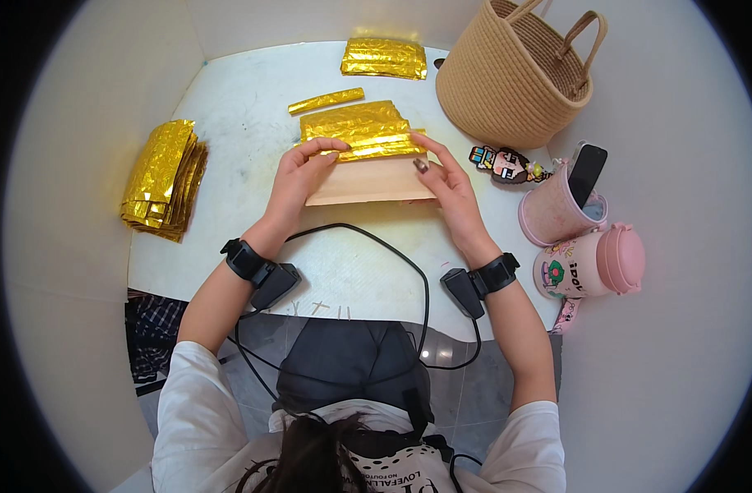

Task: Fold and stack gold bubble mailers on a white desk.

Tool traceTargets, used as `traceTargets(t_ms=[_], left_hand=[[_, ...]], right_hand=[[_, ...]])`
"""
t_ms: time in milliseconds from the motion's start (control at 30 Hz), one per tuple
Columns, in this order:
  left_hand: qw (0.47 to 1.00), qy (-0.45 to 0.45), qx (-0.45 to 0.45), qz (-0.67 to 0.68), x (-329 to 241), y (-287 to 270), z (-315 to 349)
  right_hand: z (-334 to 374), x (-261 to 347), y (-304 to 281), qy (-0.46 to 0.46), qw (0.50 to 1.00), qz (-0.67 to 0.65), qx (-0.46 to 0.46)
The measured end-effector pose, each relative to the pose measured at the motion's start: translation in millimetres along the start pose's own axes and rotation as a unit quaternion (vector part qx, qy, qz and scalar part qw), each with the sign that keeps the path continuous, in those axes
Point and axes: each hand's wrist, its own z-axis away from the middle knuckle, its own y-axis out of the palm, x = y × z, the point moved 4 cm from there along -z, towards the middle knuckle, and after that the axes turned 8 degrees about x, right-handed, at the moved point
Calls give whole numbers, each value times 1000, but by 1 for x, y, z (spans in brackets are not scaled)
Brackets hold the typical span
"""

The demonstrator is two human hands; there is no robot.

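Observation:
A sheet of gold foil paper (367,181) lies in front of me, its plain tan side up and a gold strip folded along the far edge. My left hand (298,177) is closed on its left side, fingertips on the gold fold. My right hand (451,185) grips the right end, with the index finger at the fold and the thumb on the tan side. Just beyond are more crinkled gold foil sheets (351,119), partly covered by the sheet I hold. Past them lies a narrow rolled gold foil piece (326,100).
A folded gold foil stack (158,181) sits at the left edge, another (384,59) at the back. To the right stand a woven basket (507,86), a beaded figure (507,164), a pink cup (548,209) holding a phone, and a pink-lidded bottle (585,264). A black cable (425,287) loops near me.

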Motion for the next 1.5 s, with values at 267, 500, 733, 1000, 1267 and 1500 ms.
traceTargets(t_ms=[267,500,733,1000,1267,1500], left_hand=[[999,1,-40,-6,-5,2,0],[997,6,-71,13,-11,2,6],[998,41,-43,-22,-9,2,3],[999,32,9,-8,-8,8,3],[1000,-13,15,15,-7,7,1],[998,12,54,-32,-11,14,3]], right_hand=[[2,4,6,-3,994,-6,110],[9,12,19,1,987,50,150],[3,1,5,-11,993,82,82],[1,-4,-4,-7,998,63,16],[-2,-6,-9,-18,999,16,-37],[-1,-5,-11,-19,998,24,-48]])
